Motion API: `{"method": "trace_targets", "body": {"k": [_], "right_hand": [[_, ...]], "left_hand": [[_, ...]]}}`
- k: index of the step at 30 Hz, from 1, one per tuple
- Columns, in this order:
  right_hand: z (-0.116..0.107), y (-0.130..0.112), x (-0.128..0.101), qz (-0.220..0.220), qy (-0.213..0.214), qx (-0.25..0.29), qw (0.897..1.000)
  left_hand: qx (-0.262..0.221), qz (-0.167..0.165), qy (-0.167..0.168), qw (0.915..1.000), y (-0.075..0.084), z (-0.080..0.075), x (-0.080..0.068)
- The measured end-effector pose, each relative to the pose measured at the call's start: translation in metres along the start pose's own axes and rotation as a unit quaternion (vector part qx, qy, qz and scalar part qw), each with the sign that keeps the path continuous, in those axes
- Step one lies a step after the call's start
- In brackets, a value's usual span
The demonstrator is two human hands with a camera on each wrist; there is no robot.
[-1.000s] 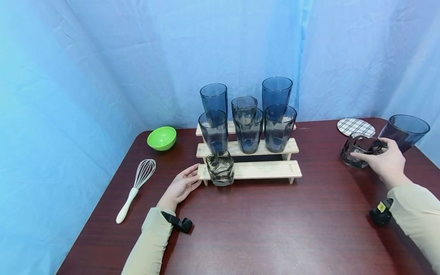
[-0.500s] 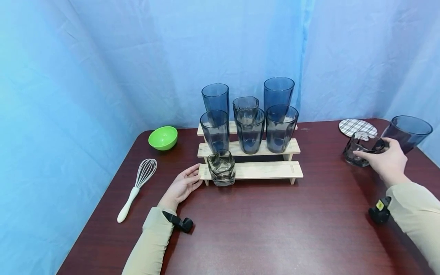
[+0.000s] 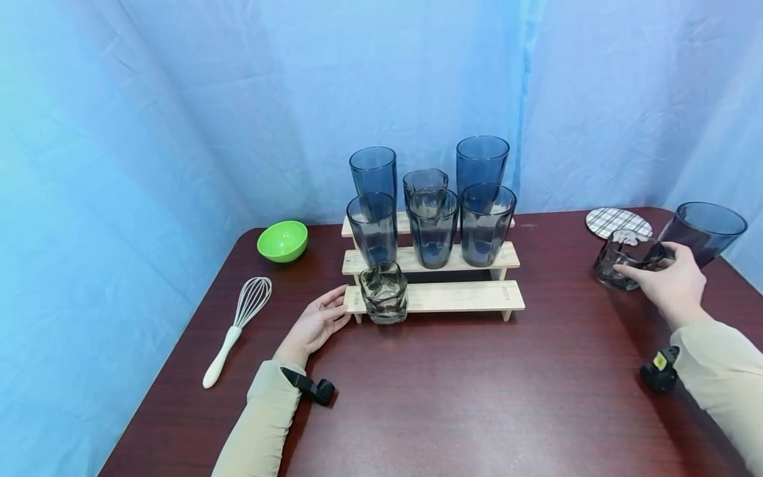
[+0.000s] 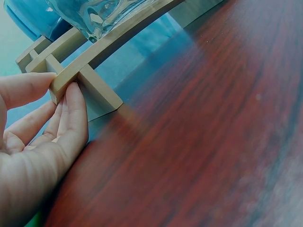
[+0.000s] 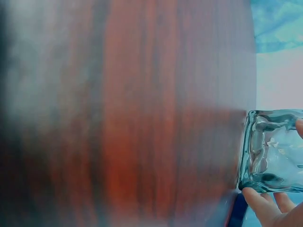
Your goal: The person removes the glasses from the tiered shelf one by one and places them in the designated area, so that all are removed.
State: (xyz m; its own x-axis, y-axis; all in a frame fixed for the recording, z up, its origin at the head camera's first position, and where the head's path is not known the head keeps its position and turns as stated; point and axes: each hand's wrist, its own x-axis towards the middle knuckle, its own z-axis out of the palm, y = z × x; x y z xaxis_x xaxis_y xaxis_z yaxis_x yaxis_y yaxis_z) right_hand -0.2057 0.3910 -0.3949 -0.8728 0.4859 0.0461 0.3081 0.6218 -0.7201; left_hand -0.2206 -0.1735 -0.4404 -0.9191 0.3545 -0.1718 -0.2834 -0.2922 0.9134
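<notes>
My left hand pinches the left end of the lowest step of a pale wooden tiered rack. In the left wrist view the thumb lies on top of the board and fingers are beneath it. A short wavy glass sits at that step's left end. Several tall blue glasses and one shorter glass stand on the upper steps. Far to the right, my right hand grips a short dark-tinted glass from its right side, low at the table; part of the hand is cut off in the right wrist view.
A tall blue glass stands just behind the right hand. Near it lies a plaid round coaster. On the left are a green bowl and a white whisk. Blue curtains hang behind the dark red table.
</notes>
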Motion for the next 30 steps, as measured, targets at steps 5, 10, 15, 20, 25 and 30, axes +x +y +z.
{"method": "trace_targets", "body": {"k": [5,10,15,20,25,30], "right_hand": [[-0.003,0.003,-0.005,-0.001,-0.004,-0.004,1.0],[-0.006,0.01,-0.009,-0.001,-0.013,0.0,1.0],[-0.004,0.021,-0.006,0.02,-0.008,-0.008,1.0],[-0.005,0.024,-0.008,0.019,-0.016,0.018,1.0],[-0.011,0.013,-0.021,0.006,-0.06,0.075,0.995],[-0.008,0.019,-0.022,0.011,-0.077,0.115,0.99]], "left_hand": [[-0.007,-0.003,0.001,1.0,0.0,0.001,-0.001],[-0.01,-0.006,0.006,0.9999,0.0,0.002,-0.002],[-0.01,-0.005,0.005,0.9999,0.0,0.002,-0.001],[-0.007,-0.006,0.007,0.9999,0.0,0.001,-0.001],[0.004,0.0,0.005,1.0,0.001,0.001,-0.001],[0.008,0.0,0.002,1.0,0.0,0.001,-0.001]]}}
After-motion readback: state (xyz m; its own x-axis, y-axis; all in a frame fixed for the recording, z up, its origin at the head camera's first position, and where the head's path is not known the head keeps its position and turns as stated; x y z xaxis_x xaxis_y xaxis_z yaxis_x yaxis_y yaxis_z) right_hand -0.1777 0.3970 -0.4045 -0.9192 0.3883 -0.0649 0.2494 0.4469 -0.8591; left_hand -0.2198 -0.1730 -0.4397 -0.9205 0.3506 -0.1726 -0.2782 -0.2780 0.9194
